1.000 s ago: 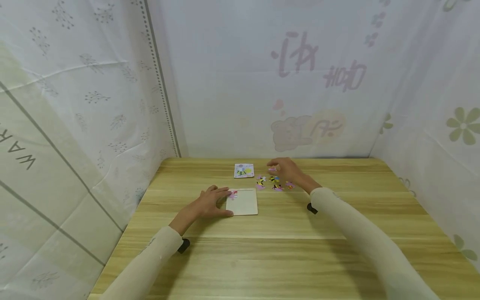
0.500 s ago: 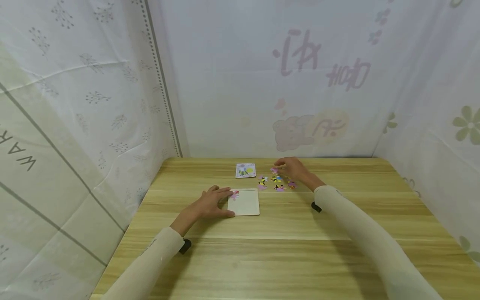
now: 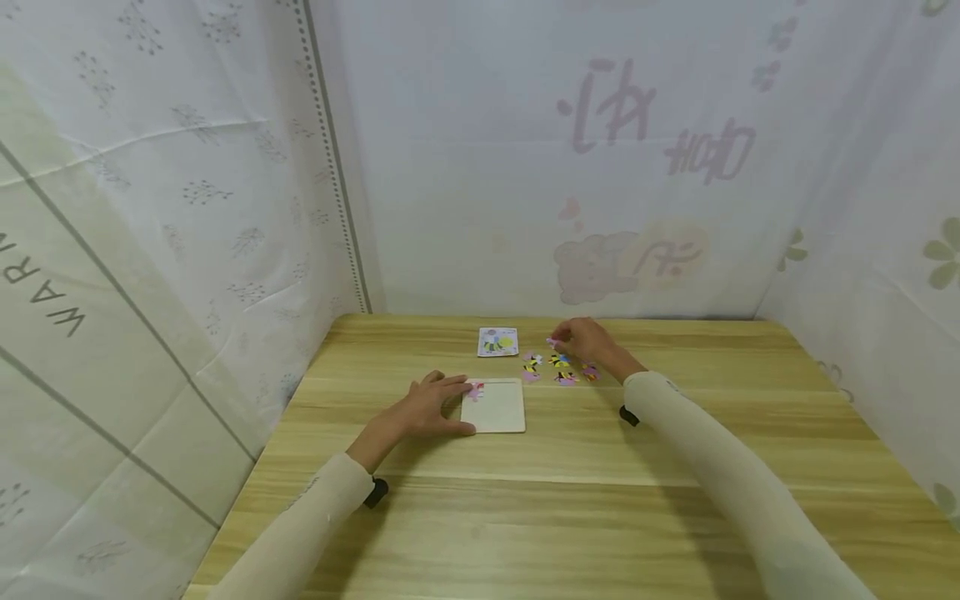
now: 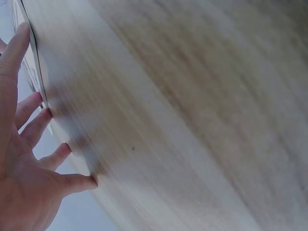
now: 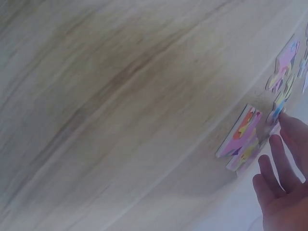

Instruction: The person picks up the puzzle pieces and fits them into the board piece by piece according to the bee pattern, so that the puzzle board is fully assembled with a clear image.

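A square cream puzzle board point(image 3: 498, 410) lies flat on the table. My left hand point(image 3: 427, 408) touches its left edge with spread fingers and thumb; in the left wrist view the fingers look nearly straight. In the board's upper left corner sits a pink puzzle piece point(image 3: 476, 392). My right hand point(image 3: 588, 342) pinches another pink puzzle piece point(image 3: 553, 342) between thumb and index finger at the back of the loose group. Near that hand lie a yellow-and-black piece point(image 3: 566, 377) and a pink-and-orange piece point(image 5: 243, 130).
A printed picture card point(image 3: 498, 342) lies behind the board. More loose pieces point(image 3: 532, 360) are spread between card and right hand. The wooden table point(image 3: 480, 533) ends at the back against a patterned cloth point(image 3: 465, 167), which also hangs at both sides.
My right hand has come down from above the pink piece, and its fingertips have closed on it. The left hand stays at the board's edge. The whole head view has shifted slightly.
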The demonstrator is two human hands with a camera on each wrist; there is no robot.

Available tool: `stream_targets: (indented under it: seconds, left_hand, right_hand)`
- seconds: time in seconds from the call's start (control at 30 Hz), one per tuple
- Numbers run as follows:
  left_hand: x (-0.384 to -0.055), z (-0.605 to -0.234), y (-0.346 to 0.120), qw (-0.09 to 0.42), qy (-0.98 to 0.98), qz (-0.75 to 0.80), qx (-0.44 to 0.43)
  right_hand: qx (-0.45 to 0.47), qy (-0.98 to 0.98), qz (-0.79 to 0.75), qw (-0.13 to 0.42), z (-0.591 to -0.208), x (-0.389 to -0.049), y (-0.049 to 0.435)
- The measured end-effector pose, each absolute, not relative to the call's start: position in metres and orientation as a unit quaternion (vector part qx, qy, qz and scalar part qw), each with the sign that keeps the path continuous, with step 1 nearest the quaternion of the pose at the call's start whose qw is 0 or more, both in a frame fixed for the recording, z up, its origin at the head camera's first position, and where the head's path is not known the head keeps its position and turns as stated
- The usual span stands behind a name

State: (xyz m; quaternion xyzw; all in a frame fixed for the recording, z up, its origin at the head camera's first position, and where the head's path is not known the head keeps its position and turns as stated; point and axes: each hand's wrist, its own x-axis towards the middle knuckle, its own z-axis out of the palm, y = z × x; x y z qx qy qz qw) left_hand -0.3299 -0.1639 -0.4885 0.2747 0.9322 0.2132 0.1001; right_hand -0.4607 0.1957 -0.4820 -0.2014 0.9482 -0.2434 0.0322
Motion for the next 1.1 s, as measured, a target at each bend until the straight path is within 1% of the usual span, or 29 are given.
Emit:
stream_targets:
  seconds: [0.37, 0.53, 0.77, 1.1]
  left_hand:
    - [-0.3297, -0.4878, -0.1605, 0.097, 0.934, 0.212, 0.271]
    - [-0.3293, -0.4877, -0.1599, 0.098, 0.935, 0.209, 0.270]
    - [-0.3295, -0.4882, -0.1591, 0.097, 0.935, 0.209, 0.271]
    - [-0.3291, -0.4893, -0.1642, 0.098, 0.934, 0.218, 0.267]
  right_hand:
    - [-0.220, 0.945, -0.244, -0.002, -0.4866, -0.4609, 0.1963]
    - [-0.220, 0.946, -0.239, -0.004, -0.4860, -0.4610, 0.1963]
    - [-0.242, 0.941, -0.236, -0.003, -0.4854, -0.4622, 0.1959]
    - [-0.283, 0.927, -0.246, -0.023, -0.4797, -0.4563, 0.1878]
